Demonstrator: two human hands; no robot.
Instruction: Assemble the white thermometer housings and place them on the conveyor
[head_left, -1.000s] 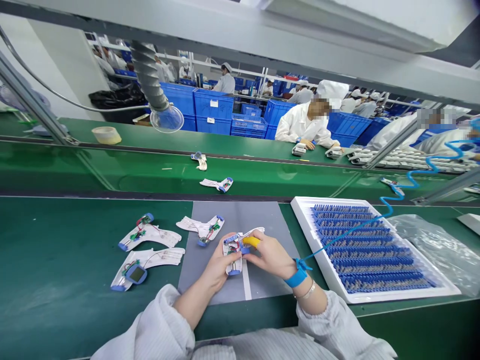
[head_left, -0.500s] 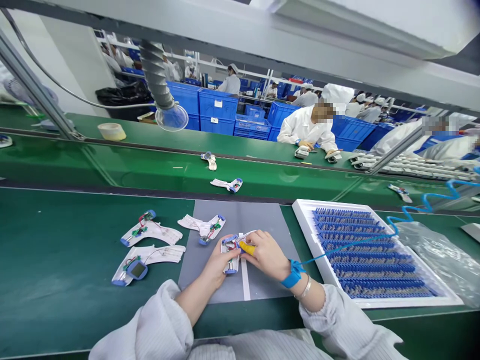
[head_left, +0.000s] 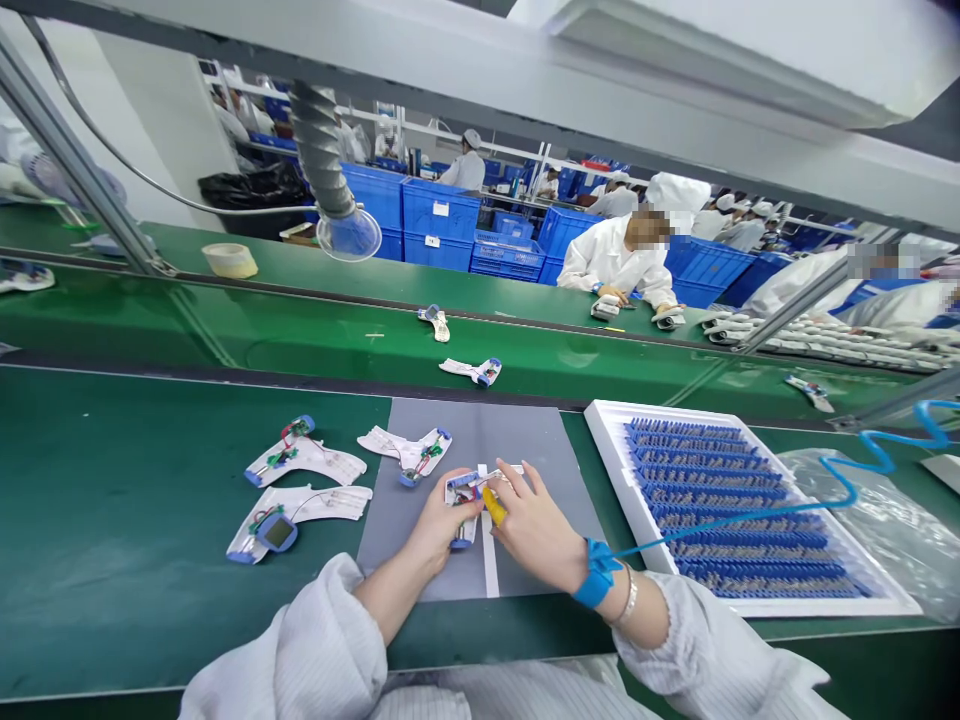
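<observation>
My left hand [head_left: 439, 525] is closed around an open thermometer housing half [head_left: 465, 538], white with blue end parts and wires inside. At its right side my right hand [head_left: 536, 525] touches it, a yellow cover on one finger and the other fingers partly stretched; what lies under the fingertips is hidden. A similar open housing half [head_left: 411, 453] lies on the grey mat [head_left: 525, 430], just beyond my left hand. Two more, an upper housing half [head_left: 307, 460] and a lower housing half with a small screen [head_left: 322, 507], rest to the left.
A white foam tray [head_left: 611, 440] with rows of blue-topped parts stands at right, beside a plastic bag [head_left: 907, 540]. A blue coiled cord [head_left: 720, 520] runs from my right wrist across the tray. Housing halves [head_left: 476, 371] lie on the green belt [head_left: 300, 335]. A co-worker [head_left: 619, 250] sits opposite.
The housing halves on the belt have shifted to the right. My right hand's fingers have lifted and spread a little at the held housing half. The blue cord has swung.
</observation>
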